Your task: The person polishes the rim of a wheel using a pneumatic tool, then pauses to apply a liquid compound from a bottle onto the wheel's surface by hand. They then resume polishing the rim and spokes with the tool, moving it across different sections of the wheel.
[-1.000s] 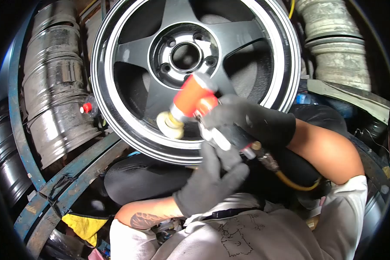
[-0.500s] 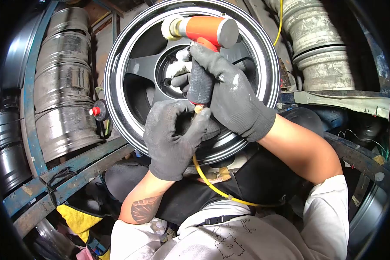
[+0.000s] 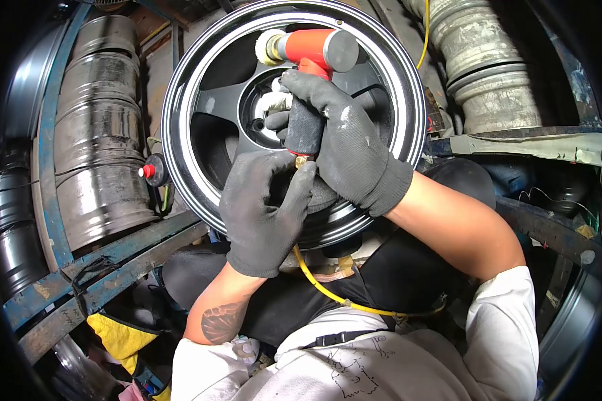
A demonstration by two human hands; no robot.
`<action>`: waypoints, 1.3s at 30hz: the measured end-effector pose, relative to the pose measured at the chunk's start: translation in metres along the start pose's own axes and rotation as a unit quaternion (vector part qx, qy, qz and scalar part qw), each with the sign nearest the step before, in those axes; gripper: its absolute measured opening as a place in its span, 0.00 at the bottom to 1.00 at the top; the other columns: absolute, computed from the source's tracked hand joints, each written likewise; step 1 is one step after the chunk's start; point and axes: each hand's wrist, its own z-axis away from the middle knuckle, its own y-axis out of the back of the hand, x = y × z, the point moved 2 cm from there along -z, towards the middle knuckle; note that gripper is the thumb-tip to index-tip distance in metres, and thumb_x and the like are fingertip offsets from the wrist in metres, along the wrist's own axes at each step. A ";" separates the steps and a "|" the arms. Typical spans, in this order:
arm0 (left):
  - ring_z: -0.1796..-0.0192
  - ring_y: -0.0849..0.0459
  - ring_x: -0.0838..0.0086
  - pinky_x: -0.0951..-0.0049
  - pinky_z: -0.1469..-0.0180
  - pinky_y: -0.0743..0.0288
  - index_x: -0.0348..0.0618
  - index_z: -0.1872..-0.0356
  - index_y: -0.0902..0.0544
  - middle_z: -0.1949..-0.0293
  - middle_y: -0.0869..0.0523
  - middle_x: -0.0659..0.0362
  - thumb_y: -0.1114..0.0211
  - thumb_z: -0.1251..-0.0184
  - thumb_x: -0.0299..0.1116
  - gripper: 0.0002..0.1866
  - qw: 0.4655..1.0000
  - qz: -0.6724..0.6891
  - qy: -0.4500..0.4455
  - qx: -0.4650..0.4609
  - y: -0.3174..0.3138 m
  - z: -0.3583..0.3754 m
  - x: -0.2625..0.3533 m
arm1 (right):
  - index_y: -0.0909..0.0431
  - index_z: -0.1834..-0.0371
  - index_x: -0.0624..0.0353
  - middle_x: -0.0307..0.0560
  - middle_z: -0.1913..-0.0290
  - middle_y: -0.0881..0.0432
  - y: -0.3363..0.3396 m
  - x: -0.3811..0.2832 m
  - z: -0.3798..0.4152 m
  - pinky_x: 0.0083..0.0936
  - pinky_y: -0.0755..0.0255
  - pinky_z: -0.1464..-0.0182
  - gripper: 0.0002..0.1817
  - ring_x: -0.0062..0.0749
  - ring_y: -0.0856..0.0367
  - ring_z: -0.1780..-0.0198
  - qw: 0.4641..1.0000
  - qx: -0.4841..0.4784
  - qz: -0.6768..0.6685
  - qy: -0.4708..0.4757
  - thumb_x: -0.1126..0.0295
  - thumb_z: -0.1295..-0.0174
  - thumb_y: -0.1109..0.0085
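Observation:
My right hand (image 3: 354, 140), in a grey work glove, wraps round the dark handle of a red air polisher (image 3: 308, 47). The polisher's head points left and carries a small cream buffing pad (image 3: 267, 48). With thumb and fingers my left hand (image 3: 264, 210), gloved alike, pinches the brass fitting (image 3: 302, 162) at the handle's lower end. A yellow air hose (image 3: 321, 287) emerges below that hand and curves right across my lap. Behind the tool is a black wheel (image 3: 215, 103) with bright silver rings, its hub partly hidden by my hands.
Stacked metal wheels stand at left (image 3: 107, 134) and right (image 3: 491, 80). Blue metal frame bars (image 3: 114, 250) run along both sides. A dark round part with a red knob (image 3: 155, 171) is beside the wheel. A yellow cloth (image 3: 120, 339) hangs at lower left.
The polisher and my right hand have shifted slightly left in view. My left hand stays at the brass fitting, its grip much the same.

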 end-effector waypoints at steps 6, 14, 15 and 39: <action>0.65 0.15 0.64 0.67 0.60 0.21 0.38 0.59 0.13 0.65 0.14 0.52 0.23 0.37 0.28 0.09 0.999 0.022 0.039 -0.014 -0.008 0.002 -0.011 | 0.28 0.31 0.67 0.51 0.46 0.17 0.006 0.006 -0.009 0.26 0.17 0.44 0.21 0.30 0.15 0.47 0.993 0.058 -0.045 -0.093 0.68 0.22 0.46; 0.67 0.15 0.67 0.69 0.61 0.21 0.39 0.62 0.14 0.64 0.16 0.54 0.23 0.37 0.31 0.09 0.998 0.042 0.052 -0.006 -0.024 -0.002 -0.026 | 0.19 0.49 0.66 0.47 0.60 0.13 0.009 0.010 -0.023 0.20 0.17 0.57 0.19 0.24 0.13 0.59 0.990 0.113 0.011 -0.082 0.58 0.27 0.36; 0.67 0.15 0.67 0.69 0.61 0.21 0.39 0.62 0.14 0.64 0.16 0.54 0.23 0.37 0.31 0.09 0.997 0.048 0.060 -0.010 -0.023 -0.003 -0.025 | 0.19 0.50 0.66 0.47 0.61 0.13 0.009 0.009 -0.024 0.20 0.17 0.58 0.20 0.24 0.13 0.59 0.990 0.115 0.019 -0.082 0.57 0.28 0.35; 0.61 0.16 0.61 0.60 0.61 0.23 0.51 0.70 0.16 0.66 0.18 0.56 0.28 0.49 0.41 0.09 0.969 0.009 -0.174 -0.177 -0.009 0.028 0.000 | 0.19 0.55 0.62 0.39 0.78 0.18 0.000 0.004 -0.003 0.16 0.31 0.76 0.23 0.18 0.24 0.82 0.946 -0.077 0.143 -0.282 0.50 0.22 0.46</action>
